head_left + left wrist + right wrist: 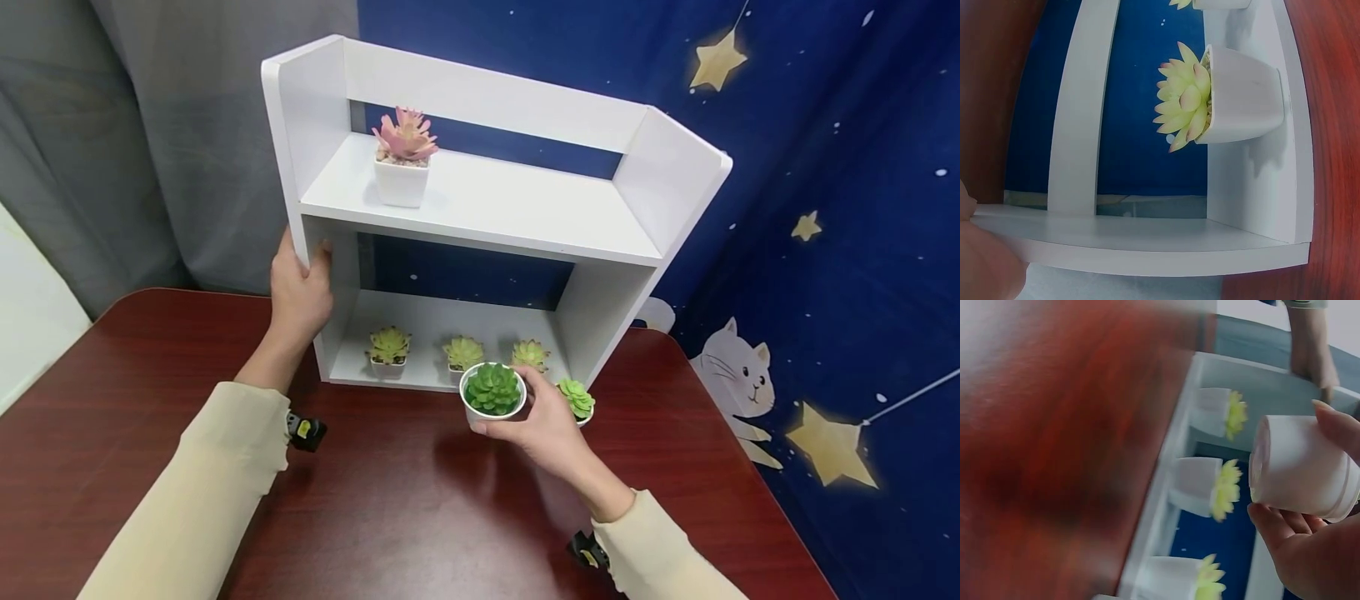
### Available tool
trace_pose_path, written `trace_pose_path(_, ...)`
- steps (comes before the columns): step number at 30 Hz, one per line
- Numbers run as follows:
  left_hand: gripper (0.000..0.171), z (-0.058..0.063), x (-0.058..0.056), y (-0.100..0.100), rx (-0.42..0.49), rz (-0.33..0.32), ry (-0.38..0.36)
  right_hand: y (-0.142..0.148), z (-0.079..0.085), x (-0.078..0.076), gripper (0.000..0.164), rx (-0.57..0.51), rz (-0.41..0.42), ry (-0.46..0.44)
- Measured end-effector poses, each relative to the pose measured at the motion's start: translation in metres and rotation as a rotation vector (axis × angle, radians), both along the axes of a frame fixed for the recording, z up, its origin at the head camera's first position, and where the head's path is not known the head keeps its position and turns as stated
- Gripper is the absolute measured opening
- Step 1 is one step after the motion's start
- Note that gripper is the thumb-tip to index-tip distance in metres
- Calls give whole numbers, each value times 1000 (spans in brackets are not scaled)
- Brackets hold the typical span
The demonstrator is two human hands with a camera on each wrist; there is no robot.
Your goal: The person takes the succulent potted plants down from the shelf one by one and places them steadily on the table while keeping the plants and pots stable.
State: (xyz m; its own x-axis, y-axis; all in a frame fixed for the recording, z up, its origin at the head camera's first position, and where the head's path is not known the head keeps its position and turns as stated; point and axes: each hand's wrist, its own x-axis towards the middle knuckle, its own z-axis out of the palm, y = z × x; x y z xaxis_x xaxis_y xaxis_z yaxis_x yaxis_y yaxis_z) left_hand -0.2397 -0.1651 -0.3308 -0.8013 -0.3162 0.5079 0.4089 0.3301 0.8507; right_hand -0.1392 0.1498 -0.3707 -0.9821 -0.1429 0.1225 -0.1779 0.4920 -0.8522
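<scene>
A white two-tier shelf [495, 208] stands on the table, and my left hand [300, 287] grips its left side panel. My right hand [543, 425] holds a round white pot with a dark green succulent [492, 390] in the air before the lower tier; in the right wrist view the white pot [1300, 465] sits between thumb and fingers. On the lower tier stand three yellow-green succulents in white pots: left [389, 346], middle [463, 354] and right [530, 354], the last partly behind my right hand. A pink succulent [405, 158] stands on the upper tier's left part.
A bright green potted succulent [576, 400] is at the shelf's front right corner, partly hidden by my right hand. The reddish-brown table [420, 500] extends toward me. Behind hang a grey curtain [187, 125] and a blue star-patterned cloth [787, 150].
</scene>
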Motion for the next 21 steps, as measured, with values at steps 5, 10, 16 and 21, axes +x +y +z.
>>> trace_pose_path(5, 44, -1, -1, 0, 9, -5, 3, 0, -17, -3, 77, 37, -44, -11)
trace_pose_path(10, 46, 0, -1, 0, 4, 2, -1, -1, -29, -7, 76, 22, -32, 5)
trace_pose_path(16, 46, 0, 0, 0, 3, -1, -1, -1, -41, -13, 74, 15, -23, 7)
trace_pose_path(21, 46, 1, 0, 1, 10, -2, -4, -1, -49, -16, 74, -24, -72, -54)
